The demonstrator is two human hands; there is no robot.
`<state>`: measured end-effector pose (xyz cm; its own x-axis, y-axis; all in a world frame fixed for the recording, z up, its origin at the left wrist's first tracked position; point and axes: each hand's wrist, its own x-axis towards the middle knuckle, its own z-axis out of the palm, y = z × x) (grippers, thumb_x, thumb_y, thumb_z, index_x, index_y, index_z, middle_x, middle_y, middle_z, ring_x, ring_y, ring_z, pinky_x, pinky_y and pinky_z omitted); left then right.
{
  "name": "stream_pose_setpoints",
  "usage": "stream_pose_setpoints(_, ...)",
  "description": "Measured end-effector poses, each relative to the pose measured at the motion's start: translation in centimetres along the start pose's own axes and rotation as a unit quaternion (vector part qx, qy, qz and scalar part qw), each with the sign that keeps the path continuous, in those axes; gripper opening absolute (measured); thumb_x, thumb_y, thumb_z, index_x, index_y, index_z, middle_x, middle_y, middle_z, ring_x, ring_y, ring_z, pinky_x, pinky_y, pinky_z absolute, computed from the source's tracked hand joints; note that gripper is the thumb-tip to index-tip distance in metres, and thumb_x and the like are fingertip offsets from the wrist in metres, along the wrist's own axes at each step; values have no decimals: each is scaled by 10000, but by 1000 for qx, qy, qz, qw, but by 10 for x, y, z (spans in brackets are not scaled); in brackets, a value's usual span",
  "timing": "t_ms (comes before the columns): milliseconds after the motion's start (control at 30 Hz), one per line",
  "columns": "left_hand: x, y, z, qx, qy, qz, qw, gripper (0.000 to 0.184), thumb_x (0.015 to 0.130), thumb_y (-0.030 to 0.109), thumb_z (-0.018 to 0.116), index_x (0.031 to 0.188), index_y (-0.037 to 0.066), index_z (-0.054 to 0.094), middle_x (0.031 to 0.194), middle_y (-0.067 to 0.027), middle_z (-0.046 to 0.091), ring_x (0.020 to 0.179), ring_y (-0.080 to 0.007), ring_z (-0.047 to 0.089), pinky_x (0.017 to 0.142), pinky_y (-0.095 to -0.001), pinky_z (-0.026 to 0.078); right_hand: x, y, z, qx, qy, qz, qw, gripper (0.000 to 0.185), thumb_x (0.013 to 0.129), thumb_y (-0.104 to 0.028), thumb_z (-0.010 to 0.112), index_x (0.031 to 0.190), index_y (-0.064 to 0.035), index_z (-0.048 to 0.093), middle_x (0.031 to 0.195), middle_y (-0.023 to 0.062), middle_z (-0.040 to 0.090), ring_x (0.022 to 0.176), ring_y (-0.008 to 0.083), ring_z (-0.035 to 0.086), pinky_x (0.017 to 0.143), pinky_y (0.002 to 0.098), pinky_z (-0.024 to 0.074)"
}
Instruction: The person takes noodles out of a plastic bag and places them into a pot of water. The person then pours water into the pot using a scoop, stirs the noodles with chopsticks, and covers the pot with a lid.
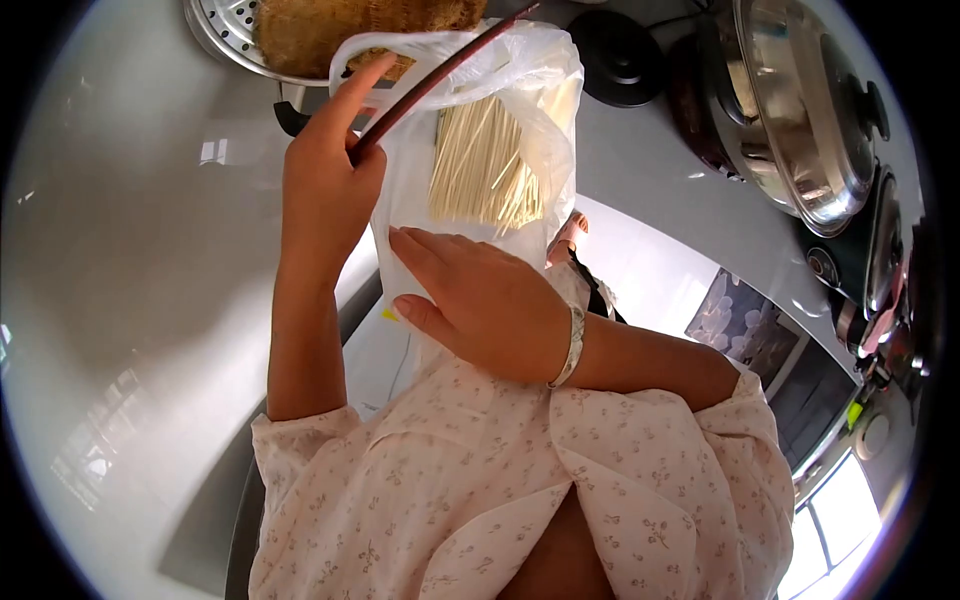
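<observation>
My left hand [335, 160] is closed around dark red chopsticks [445, 70], which slant up to the right. Its index finger stretches up against the rim of a white plastic bag [560, 75]. Pale dry noodle sticks [485, 165] lie inside the bag, seen through its opening. My right hand [490, 295], with a bracelet at the wrist, lies palm down across the lower part of the bag, fingers stretched out and thumb apart. Its fingertips touch the bag's left edge, and nothing shows held in it.
A perforated metal steamer tray [225, 35] with a brown item [300, 35] stands at the upper left. Beyond the bag are a black round lid [615, 60] and a large steel pot with a glass lid [800, 100]. A foot [570, 232] shows below the counter edge.
</observation>
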<state>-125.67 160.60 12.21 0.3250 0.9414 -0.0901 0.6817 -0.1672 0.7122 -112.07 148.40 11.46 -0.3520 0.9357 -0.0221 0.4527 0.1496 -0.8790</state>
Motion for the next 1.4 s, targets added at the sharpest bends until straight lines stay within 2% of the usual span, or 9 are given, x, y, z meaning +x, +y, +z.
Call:
stream_pose_setpoints(167,8,-8,0,6,75,89,993,636,757,-104,524,1321,185,577,996,-140,646,672,-195,553,673,-298,482,5,-6,-23,27,-108,84,990,410,968,-240,530,1305,-9,498,1193,207,604,1037,361,606,888,395,495)
stream_pose_setpoints(333,11,-13,1,-26,83,53,995,596,768,-89,518,1310,150,580,1039,-147,660,730,-224,600,702,-313,493,18,41,-21,-16,52,-17,998,266,948,-140,507,1173,-14,571,1056,181,639,950,340,625,847,413,501)
stream_pose_setpoints(700,11,-14,6,-89,113,70,987,539,770,-87,514,1270,97,591,1091,-175,654,884,-295,648,812,-351,508,120,153,3,-286,97,85,949,131,841,-141,627,963,-112,663,878,130,668,808,324,665,731,424,524)
stream_pose_setpoints(967,16,-25,1,-28,132,105,985,537,758,-68,529,1267,94,585,1143,-165,641,1000,-336,624,874,-396,494,111,151,-44,-318,69,55,944,275,860,-222,648,1102,-92,648,852,79,673,809,262,660,725,373,520)
stream_pose_setpoints(1000,15,-24,0,-33,132,94,986,615,743,-100,528,1304,149,572,1063,-116,645,828,-252,584,773,-331,484,110,144,-54,-320,68,56,943,275,860,-222,648,1102,-92,648,852,79,673,809,262,660,725,373,520)
stream_pose_setpoints(1167,15,-4,-11,-69,95,34,992,704,755,-116,560,1362,240,543,973,-64,656,661,-133,543,667,-259,472,112,114,-93,-124,33,177,976,267,925,-308,605,1097,-125,698,916,65,700,669,155,659,652,273,519)
stream_pose_setpoints(1267,17,3,-14,-85,108,65,988,725,760,-117,522,1423,169,456,1117,-213,632,984,-326,637,830,-367,504,115,86,-114,61,34,262,962,320,983,-340,516,1087,-109,712,901,21,695,672,96,634,626,200,487)
stream_pose_setpoints(1333,15,4,-8,-145,146,-14,978,620,813,-54,621,1363,221,540,937,-47,661,672,-97,534,662,-253,467,113,83,-129,224,61,248,940,408,1003,-382,457,1082,-71,707,910,21,698,705,88,632,634,207,482)
stream_pose_setpoints(1400,16,-12,-4,-167,153,-6,974,516,838,0,649,1317,177,575,909,-39,663,671,-84,529,650,-242,458,111,80,-142,289,88,236,924,426,1002,-394,460,1099,-43,682,929,37,696,773,102,647,677,230,487)
